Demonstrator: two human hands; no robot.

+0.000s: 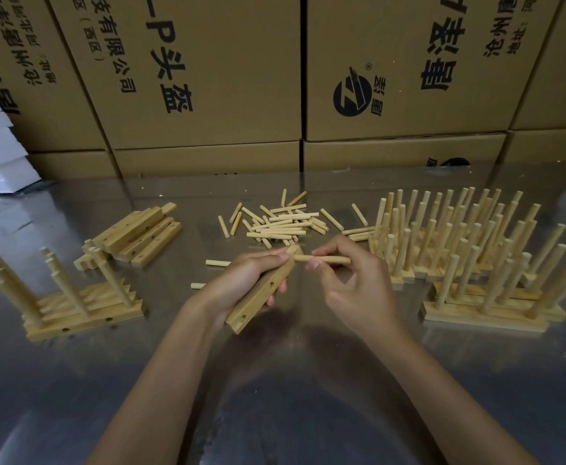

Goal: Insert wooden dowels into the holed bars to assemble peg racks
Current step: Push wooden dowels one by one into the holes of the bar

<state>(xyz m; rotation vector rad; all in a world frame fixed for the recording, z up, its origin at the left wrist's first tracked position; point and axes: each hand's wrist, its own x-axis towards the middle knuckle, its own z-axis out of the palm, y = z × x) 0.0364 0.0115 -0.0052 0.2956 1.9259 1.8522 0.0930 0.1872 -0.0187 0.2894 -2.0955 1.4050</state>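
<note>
While the left hand (248, 280) grips a holed bar (260, 292), the right hand (348, 280) pinches a dowel (323, 260) against its end.

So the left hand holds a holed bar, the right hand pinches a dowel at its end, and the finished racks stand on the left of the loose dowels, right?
Not quite. The head view shows most finished racks standing right of the loose dowels. The rest holds: the left hand holds the bar, the right hand pinches a dowel.

A packing or assembly workshop is showing here: printed cardboard cartons (207, 78) are standing stacked behind a metal surface (291, 380), where finished peg racks (469, 250) are sitting in batches.
</note>
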